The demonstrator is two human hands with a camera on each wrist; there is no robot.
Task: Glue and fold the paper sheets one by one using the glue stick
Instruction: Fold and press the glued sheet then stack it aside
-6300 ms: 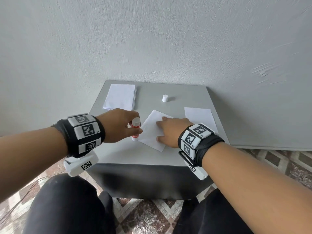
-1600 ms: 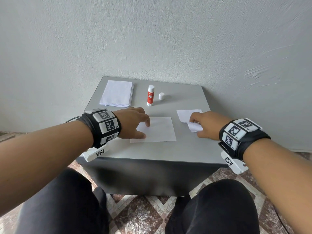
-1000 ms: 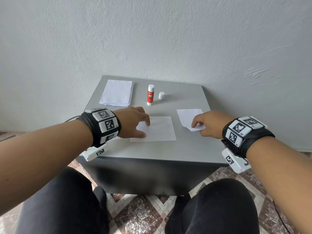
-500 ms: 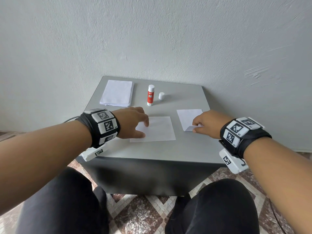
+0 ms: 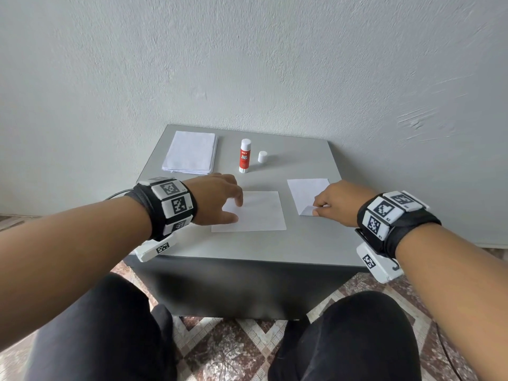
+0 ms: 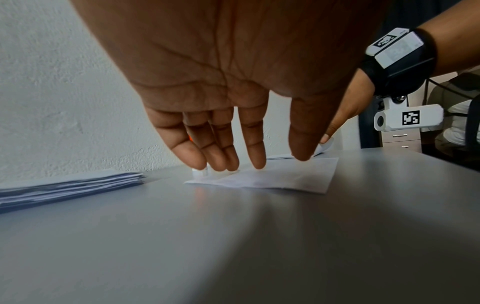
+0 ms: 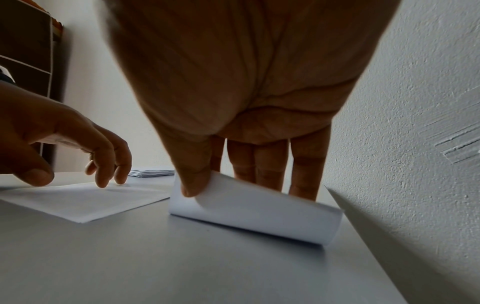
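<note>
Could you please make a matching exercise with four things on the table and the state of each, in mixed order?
Things:
1. glue stick
2. white cap
3. paper stack
4. right sheet

States:
A. near edge curled up, pinched by the right hand
B. lies at the far left corner
C. stands upright, uncapped
D. stands alone, just right of the stick

Pairs: 1-C, 2-D, 3-B, 4-A

You are looking at one readable label: the glue stick [image 5: 245, 155] is showing "GLUE STICK" in white on its red body; the wristband markers [image 5: 178, 204] are carrying only tiny, illegible characters.
</note>
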